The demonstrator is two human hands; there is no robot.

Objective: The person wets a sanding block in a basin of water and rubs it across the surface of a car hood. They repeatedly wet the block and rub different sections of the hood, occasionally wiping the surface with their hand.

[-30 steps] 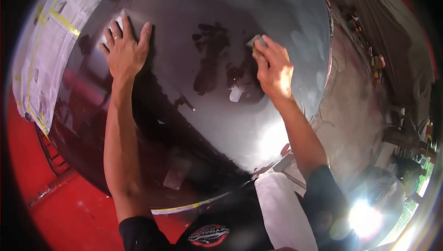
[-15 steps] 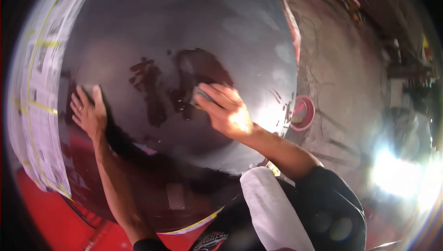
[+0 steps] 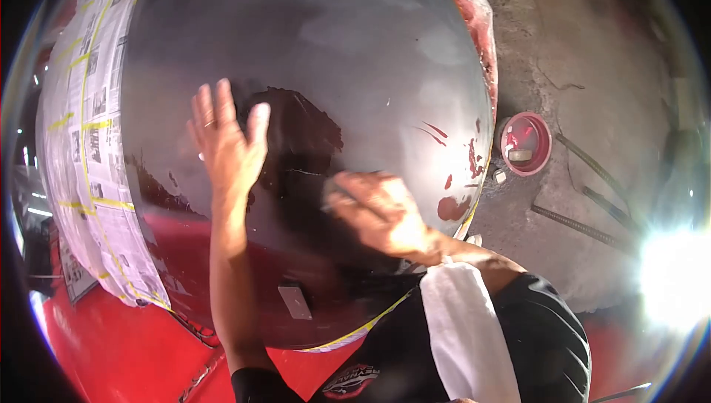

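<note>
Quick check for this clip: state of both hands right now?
Left hand: open, fingers spread, holding nothing visible, at the dark panel.
Right hand: fingers bent, motion-blurred; whether it grips anything cannot be told.

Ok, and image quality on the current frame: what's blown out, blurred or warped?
Head view: white glare washes out the lower right; the right hand is blurred, its grip unclear, while the left hand looks sharper; wide-angle distortion bows the dark panel, and the frame's corners fall to black.
</note>
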